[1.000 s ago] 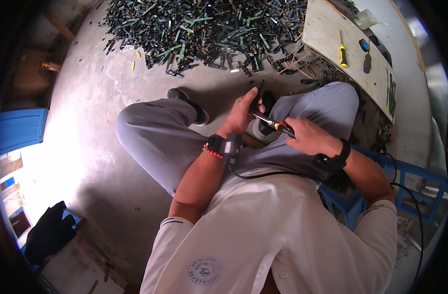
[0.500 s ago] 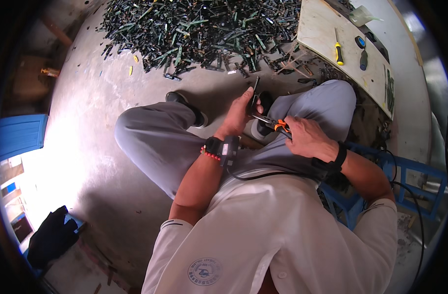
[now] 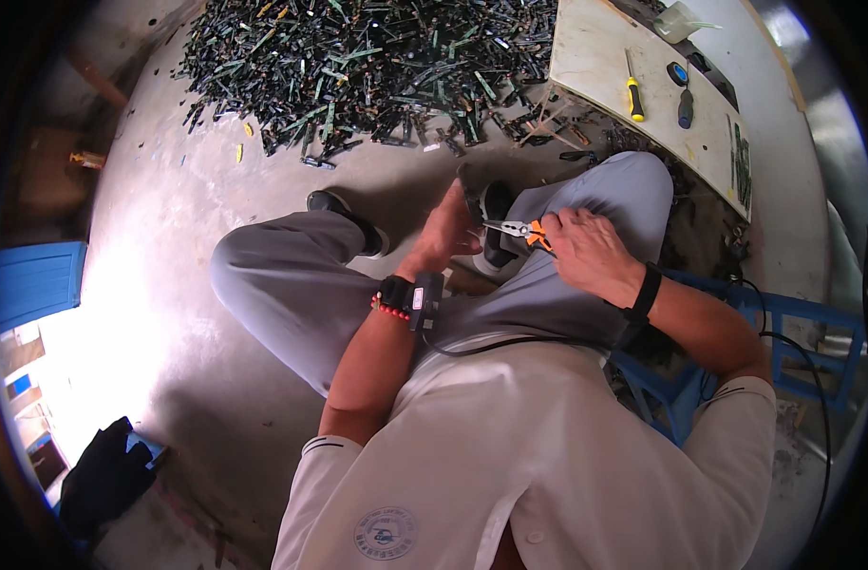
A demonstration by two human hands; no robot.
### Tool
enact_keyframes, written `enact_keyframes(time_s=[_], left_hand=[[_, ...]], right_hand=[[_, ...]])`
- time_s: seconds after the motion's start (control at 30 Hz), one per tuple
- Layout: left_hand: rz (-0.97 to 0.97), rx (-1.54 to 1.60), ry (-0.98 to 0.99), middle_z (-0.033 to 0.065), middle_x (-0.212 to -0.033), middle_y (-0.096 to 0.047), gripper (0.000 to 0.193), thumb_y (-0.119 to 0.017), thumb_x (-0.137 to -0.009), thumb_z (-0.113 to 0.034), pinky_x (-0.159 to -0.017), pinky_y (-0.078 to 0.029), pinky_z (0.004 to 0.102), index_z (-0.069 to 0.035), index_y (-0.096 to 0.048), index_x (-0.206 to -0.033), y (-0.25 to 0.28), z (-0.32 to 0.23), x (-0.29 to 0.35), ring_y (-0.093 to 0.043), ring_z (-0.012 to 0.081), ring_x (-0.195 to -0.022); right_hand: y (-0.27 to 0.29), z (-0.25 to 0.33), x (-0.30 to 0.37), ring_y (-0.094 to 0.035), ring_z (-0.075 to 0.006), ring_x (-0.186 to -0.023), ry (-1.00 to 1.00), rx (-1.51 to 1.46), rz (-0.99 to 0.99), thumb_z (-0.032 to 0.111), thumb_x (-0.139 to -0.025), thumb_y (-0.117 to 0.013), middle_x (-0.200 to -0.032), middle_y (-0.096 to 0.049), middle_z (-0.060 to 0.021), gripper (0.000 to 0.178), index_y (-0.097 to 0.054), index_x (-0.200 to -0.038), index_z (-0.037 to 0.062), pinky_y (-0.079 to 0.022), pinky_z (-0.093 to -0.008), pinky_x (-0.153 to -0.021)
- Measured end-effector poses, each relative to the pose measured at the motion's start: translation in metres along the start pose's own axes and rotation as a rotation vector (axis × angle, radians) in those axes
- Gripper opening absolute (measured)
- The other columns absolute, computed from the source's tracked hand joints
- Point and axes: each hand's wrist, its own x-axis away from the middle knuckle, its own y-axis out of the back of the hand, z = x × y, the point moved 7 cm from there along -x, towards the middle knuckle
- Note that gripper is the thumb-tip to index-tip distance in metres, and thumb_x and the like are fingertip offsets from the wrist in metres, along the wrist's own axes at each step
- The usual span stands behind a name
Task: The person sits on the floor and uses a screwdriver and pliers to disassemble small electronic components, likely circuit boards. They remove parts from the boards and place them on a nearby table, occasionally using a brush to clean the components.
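My left hand (image 3: 442, 230) is closed around a dark, narrow strip-like piece (image 3: 469, 188), smeared by motion and partly hidden by the fingers. The piece stands up past the fingers, between my knees. In my right hand (image 3: 591, 252) is a pair of needle-nose pliers (image 3: 513, 228) with orange and black handles. Their metal jaws point left toward the left hand and end close to the dark piece. Whether the tips touch it, I cannot tell.
A large pile of dark strip-like parts (image 3: 358, 76) covers the floor ahead. On the pale board (image 3: 595, 47) at right lie a yellow screwdriver (image 3: 633, 98), a dark-handled screwdriver (image 3: 686, 109), a round blue-black item (image 3: 677, 73) and several green strips (image 3: 741, 161). Blue plastic frames (image 3: 804, 304) stand at my right.
The left hand has turned, and the dark piece with it. The pliers have swung to lie more level, their jaws showing more fully. The whole view has shifted slightly.
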Motion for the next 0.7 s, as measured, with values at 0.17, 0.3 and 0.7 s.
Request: enact_keyframes(time_s=[0.17, 0.3, 0.7], left_hand=[[0.009, -0.121, 0.082, 0.0065, -0.079, -0.063, 0.067, -0.046, -0.085, -0.078, -0.066, -0.054, 0.0388, -0.012, -0.058, -0.087, 0.011, 0.012, -0.007, -0.057, 0.0182, -0.055], [0.005, -0.16, 0.116, 0.0083, -0.078, -0.062, 0.077, -0.048, -0.081, -0.081, -0.067, -0.054, 0.0392, -0.007, -0.06, -0.1, 0.018, 0.018, -0.006, -0.058, 0.0192, -0.057], [-0.041, -0.056, 0.203, 0.0131, -0.074, -0.06, 0.097, -0.044, -0.079, -0.085, -0.068, -0.056, 0.0428, 0.007, -0.056, -0.106, 0.027, 0.018, 0.014, -0.051, 0.0201, -0.051]], right_hand=[[0.0, 0.003, -0.006, -0.059, -0.027, -0.075, 0.087, 0.077, -0.001, 0.011, -0.083, -0.054, -0.08, -0.055, -0.0124, 0.012, -0.054, -0.092, 0.0026, -0.047, -0.0381, -0.063], [0.001, 0.003, -0.009, -0.059, -0.025, -0.076, 0.155, 0.14, -0.028, 0.011, -0.082, -0.054, -0.082, -0.055, -0.0119, 0.013, -0.055, -0.093, 0.0029, -0.047, -0.0369, -0.064], [-0.015, -0.002, -0.014, -0.059, -0.0236, -0.078, 0.262, 0.188, -0.045, 0.01, -0.081, -0.057, -0.083, -0.057, -0.0103, 0.019, -0.06, -0.098, 0.0023, -0.049, -0.0344, -0.066]])
